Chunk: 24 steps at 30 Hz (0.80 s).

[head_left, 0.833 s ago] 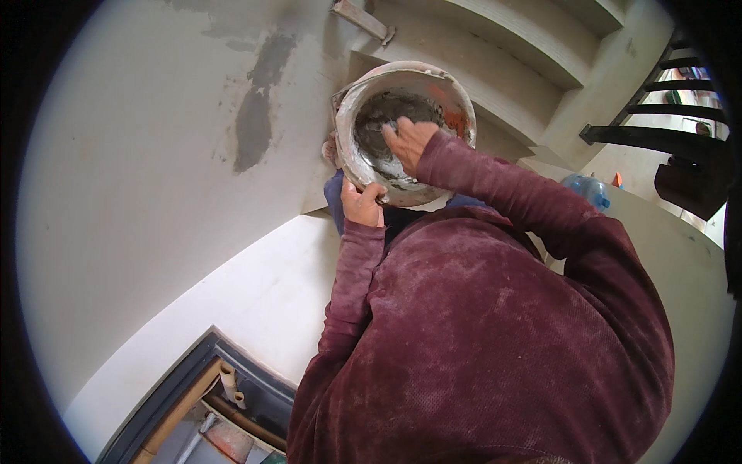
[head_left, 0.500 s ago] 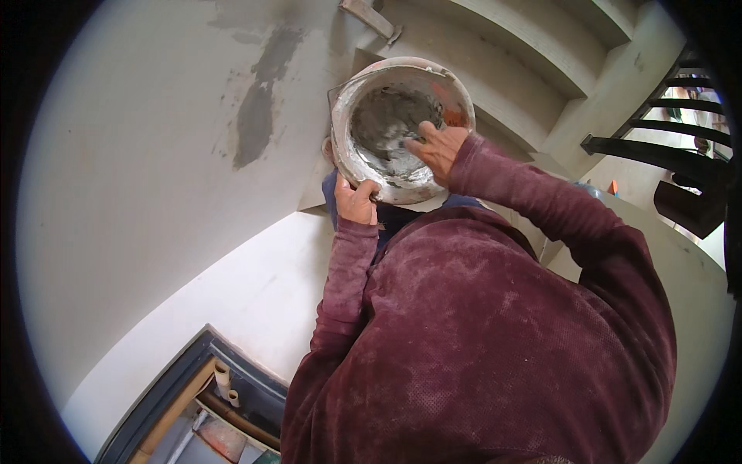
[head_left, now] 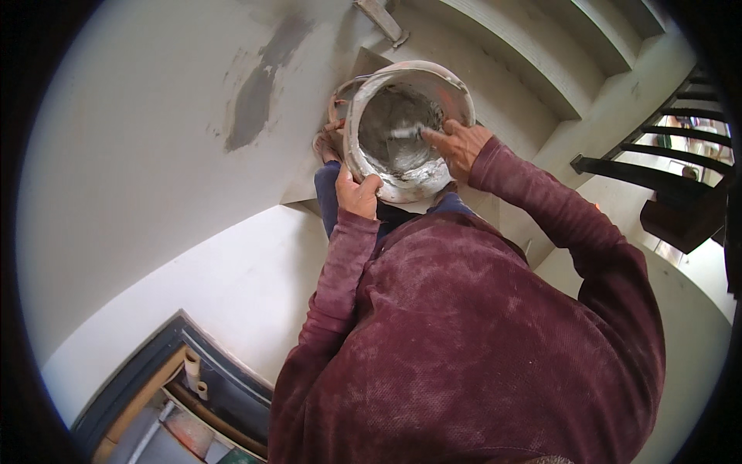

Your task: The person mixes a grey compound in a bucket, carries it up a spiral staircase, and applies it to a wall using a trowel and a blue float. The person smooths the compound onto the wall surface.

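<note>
Item: mortar bucket point(head_left: 402, 127). Your left hand point(head_left: 358, 193) clamps its near rim; your right hand point(head_left: 457, 143) pinches a trowel point(head_left: 408, 131) inside, scooping. Next, probably: lift the load level.

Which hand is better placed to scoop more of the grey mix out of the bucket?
Probably the right hand: it already reaches inside the bucket. The left hand grips the rim.

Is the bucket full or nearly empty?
Nearly empty: the bucket shows its grey-smeared bottom, with only a thin coat of wet mix left inside.
</note>
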Available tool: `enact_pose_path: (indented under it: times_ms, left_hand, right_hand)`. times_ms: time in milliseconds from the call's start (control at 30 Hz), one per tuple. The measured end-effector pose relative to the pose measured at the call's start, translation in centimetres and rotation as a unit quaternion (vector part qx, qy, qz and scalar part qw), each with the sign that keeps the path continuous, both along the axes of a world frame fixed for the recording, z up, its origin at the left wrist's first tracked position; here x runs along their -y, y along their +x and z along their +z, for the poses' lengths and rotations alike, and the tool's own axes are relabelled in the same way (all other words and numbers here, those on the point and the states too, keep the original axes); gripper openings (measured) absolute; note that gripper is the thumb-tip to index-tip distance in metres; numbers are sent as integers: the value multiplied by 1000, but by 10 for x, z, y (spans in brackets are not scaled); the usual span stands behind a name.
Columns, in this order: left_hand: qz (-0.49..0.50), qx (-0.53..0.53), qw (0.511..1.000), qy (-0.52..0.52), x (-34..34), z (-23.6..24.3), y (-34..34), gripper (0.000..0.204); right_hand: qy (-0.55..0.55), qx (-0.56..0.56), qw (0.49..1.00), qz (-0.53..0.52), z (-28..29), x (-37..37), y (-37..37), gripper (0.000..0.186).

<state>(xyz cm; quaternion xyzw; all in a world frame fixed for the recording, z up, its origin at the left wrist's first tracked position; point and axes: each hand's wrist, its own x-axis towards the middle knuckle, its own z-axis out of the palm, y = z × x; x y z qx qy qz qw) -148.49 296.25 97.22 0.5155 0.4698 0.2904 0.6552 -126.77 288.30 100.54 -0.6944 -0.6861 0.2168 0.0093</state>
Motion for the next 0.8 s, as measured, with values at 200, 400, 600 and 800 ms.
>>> enact_pose_path:
  times_ms: [200,400,600,800]
  left_hand:
    - [-10,-12,999,33,3,10,5,40]
    - [10,4,1000,-16,15,-14,-5,42]
    - [47,52,995,-77,13,-25,-9,42]
    - [61,71,993,-72,12,-22,-1,39]
  right_hand:
    - [-43,-59,986,-150,-48,8,-1,46]
    - [-134,-363,871,-302,-69,18,-27,36]
    - [-102,-546,750,-360,-48,1,-27,36]
    - [14,-366,912,-182,-65,3,-28,37]
